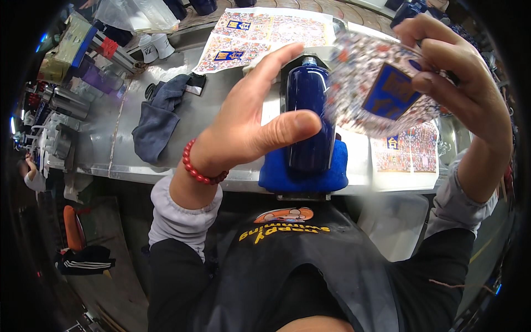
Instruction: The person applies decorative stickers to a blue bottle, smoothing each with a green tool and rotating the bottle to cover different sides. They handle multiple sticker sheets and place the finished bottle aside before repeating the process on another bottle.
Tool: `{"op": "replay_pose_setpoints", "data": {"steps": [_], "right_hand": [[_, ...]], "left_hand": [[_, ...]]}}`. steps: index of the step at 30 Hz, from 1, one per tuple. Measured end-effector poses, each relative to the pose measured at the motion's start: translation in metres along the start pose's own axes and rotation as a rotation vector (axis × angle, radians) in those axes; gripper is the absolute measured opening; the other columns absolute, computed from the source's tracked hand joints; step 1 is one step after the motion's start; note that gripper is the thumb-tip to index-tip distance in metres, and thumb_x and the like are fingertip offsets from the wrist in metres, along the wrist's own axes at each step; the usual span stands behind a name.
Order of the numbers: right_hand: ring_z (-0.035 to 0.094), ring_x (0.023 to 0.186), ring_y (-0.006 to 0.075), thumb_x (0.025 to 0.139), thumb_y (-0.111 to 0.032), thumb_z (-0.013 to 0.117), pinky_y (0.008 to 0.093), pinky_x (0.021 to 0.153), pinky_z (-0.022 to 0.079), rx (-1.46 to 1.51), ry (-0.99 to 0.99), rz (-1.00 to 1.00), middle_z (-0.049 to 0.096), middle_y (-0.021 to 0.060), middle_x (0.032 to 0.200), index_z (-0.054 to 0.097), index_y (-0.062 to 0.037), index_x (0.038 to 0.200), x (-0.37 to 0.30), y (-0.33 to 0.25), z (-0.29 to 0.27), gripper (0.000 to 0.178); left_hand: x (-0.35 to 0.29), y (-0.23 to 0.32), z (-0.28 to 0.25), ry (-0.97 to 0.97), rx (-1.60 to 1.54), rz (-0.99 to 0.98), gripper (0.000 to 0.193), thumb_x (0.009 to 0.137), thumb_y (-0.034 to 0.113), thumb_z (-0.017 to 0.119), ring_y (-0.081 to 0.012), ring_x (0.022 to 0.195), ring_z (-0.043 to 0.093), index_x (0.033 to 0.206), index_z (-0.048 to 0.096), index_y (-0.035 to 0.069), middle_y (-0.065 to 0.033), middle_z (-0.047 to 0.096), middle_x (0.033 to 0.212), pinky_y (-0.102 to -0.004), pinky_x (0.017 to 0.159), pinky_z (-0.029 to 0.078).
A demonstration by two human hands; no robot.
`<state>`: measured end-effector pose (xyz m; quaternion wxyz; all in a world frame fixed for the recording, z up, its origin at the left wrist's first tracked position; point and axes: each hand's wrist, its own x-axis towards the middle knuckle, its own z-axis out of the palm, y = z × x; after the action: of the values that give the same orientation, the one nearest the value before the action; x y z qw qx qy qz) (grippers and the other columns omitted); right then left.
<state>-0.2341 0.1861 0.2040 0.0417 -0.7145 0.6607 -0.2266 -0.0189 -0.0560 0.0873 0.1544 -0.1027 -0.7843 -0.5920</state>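
Observation:
A glossy dark blue bottle lies on a bright blue cloth pad at the table's front edge, its neck pointing away from me. My left hand is open, fingers and thumb stretched out beside and partly over the bottle. Up on the right, my right hand pinches the edge of a colourful patterned decal sheet with a blue and gold panel. Motion blurs the sheet, and its left edge overlaps the bottle's right side in view.
Printed pattern sheets lie at the back, with another sheet at the right. A grey cloth rests left on the metal table. White cups stand behind it. Below the right edge is a translucent bin.

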Motion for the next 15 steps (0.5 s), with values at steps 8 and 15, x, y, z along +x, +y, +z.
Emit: {"op": "replay_pose_setpoints", "data": {"steps": [8, 15], "right_hand": [[0.059, 0.085, 0.0204, 0.09, -0.018, 0.075, 0.0343, 0.071, 0.05, 0.203, -0.109, 0.399, 0.058, 0.0107, 0.099, 0.06, 0.0023, 0.085, 0.032, 0.005, 0.091, 0.026], [0.061, 0.083, 0.0165, 0.09, -0.019, 0.076, 0.0288, 0.061, 0.054, 0.329, 0.073, 0.522, 0.057, 0.0072, 0.1, 0.058, -0.001, 0.082, 0.021, 0.033, 0.129, 0.027]], "left_hand": [[0.004, -0.034, 0.023, 0.252, -0.428, -0.259, 0.02, 0.099, 0.019, 0.066, -0.0062, 0.086, 0.054, 0.092, 0.066, 0.001, 0.0007, 0.063, 0.091, -0.0229, 0.076, 0.046], [0.0, -0.079, 0.019, 0.332, -0.295, -0.237, 0.022, 0.104, 0.021, 0.057, -0.0084, 0.085, 0.052, 0.101, 0.066, 0.002, 0.001, 0.06, 0.087, -0.0256, 0.083, 0.042]]}}
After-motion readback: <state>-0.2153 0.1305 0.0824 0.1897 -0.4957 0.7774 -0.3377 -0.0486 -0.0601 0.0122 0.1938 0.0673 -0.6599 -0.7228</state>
